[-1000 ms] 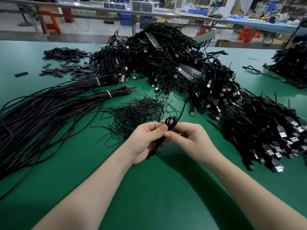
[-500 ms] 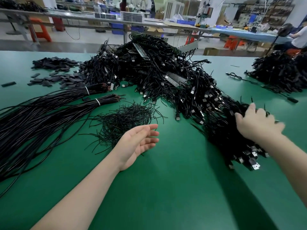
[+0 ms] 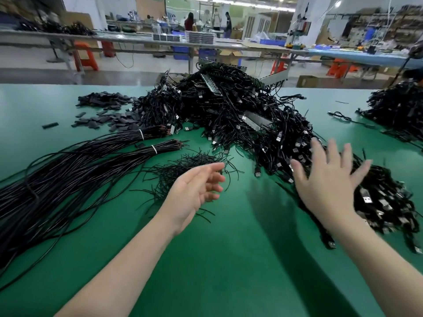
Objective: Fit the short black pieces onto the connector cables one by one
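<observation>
While both hands hang empty over the green mat (image 3: 229, 259), the left hand (image 3: 194, 195) loosely spread at 6 o'clock and the right hand (image 3: 327, 179) splayed wide at 4 o'clock above the connector cables (image 3: 263, 124), those cables look light, limp and tangle-prone, best pinched just behind a plug. Far off at 10 o'clock lie the short black pieces (image 3: 103, 110), seemingly small, soft sleeves; beyond are workbenches (image 3: 137, 40) in a factory hall.

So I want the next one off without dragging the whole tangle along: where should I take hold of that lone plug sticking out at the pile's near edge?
Probably by the plug itself, pinched across its flat body. It lies on bare table at the pile's near edge with its metal end toward you, so come from the near side with the open right hand.
</observation>
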The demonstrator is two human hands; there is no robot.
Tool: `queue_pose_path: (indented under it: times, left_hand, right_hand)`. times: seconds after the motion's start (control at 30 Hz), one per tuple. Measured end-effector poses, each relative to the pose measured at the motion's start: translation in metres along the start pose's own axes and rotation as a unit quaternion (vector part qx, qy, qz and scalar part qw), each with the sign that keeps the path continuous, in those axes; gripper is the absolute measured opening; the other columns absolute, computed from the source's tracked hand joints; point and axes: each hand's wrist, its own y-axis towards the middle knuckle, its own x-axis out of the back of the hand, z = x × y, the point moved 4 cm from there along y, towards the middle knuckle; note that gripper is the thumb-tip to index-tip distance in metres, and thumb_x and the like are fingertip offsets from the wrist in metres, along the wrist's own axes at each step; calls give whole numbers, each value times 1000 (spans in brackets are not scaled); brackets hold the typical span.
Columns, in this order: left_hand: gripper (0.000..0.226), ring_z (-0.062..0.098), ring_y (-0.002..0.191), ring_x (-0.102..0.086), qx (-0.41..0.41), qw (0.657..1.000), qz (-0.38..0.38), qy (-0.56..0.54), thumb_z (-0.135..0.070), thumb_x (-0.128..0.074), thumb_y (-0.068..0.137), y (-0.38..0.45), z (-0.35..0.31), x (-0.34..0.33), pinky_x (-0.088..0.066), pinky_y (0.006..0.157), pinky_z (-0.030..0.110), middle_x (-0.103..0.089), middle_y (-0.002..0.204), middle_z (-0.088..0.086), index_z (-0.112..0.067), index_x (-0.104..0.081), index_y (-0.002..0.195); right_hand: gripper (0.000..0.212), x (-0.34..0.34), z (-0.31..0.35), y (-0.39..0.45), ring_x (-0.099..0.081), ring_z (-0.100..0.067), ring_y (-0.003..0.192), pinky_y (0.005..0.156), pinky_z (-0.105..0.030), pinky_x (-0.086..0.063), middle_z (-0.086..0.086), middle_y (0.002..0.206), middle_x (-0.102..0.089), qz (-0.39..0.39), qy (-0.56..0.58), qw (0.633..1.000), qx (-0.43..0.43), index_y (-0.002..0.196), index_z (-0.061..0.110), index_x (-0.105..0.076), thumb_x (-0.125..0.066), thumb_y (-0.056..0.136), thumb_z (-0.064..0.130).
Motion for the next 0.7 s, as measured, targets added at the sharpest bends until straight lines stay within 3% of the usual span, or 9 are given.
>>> queue_pose_path:
  times: [0.1,0.17,0.23,0.3,0.37,0.43,0.53,0.63,0.7]
  left_hand:
    - [29,3,63,-54,-48,991,-123,35,-36,-48,98,15,-32,32,-46,53,18,-63,74,-8,-22,-73,104]
    - [28,1,60,-51,-73,956,-220,178,-30,-43,103,28,-49,67,-46,53,21,-62,76,-11,-21,-69,110]
    - [29,3,65,-52,-77,872,-276,397,-29,-42,104,40,-65,108,-47,63,29,-65,94,-6,-19,-64,120]
    - [34,15,80,-60,-53,756,-286,587,-29,-45,103,46,-77,153,-47,75,35,-64,112,8,-12,-60,129]
    - [36,32,104,-58,8,626,-253,738,-32,-47,102,48,-81,194,-50,86,42,-59,124,14,-15,-60,131]
    - [30,32,106,-58,82,553,-202,805,-38,-52,99,45,-80,221,-52,83,40,-63,120,8,-22,-68,119]
    - [21,27,94,-64,97,541,-180,816,-39,-58,95,41,-77,231,-53,74,34,-70,105,3,-25,-72,102]
    - [22,31,85,-64,41,512,-175,840,-30,-48,100,39,-75,228,-52,67,36,-69,99,7,-18,-65,104]
    - [18,33,76,-62,14,543,-203,815,-21,-41,102,33,-76,234,-48,63,38,-68,95,12,-11,-56,106]
  right_hand:
    - [50,-31,72,-41,-34,-32,139,114,-55,-15,-8,141,-50,42,124,986,106,138,20,-50,-47,96,47]
    - [43,-55,96,-61,-40,-27,133,113,-48,-26,-5,133,-56,116,204,968,94,133,17,-55,-48,97,41]
    - [37,-68,104,-69,-47,-24,123,107,-40,-34,-4,122,-61,137,263,952,75,125,13,-60,-50,98,36]
    - [28,-71,102,-70,-52,-23,115,102,-37,-38,-3,111,-66,101,272,954,70,114,12,-66,-53,96,31]
    - [21,-71,101,-70,-56,-24,107,97,-37,-42,-1,101,-68,79,257,960,83,104,14,-69,-57,94,27]
    - [21,-73,104,-72,-55,-22,106,98,-36,-41,1,99,-68,97,229,963,105,103,16,-69,-56,94,30]
    - [23,-76,104,-71,-53,-20,107,96,-34,-41,3,99,-67,117,221,962,111,103,17,-69,-54,95,32]
    - [21,-76,103,-71,-53,-19,105,93,-33,-42,4,97,-67,109,221,962,118,100,17,-70,-55,94,30]
    - [19,-75,103,-71,-54,-19,103,91,-32,-41,4,95,-68,102,231,961,114,98,17,-70,-56,93,28]
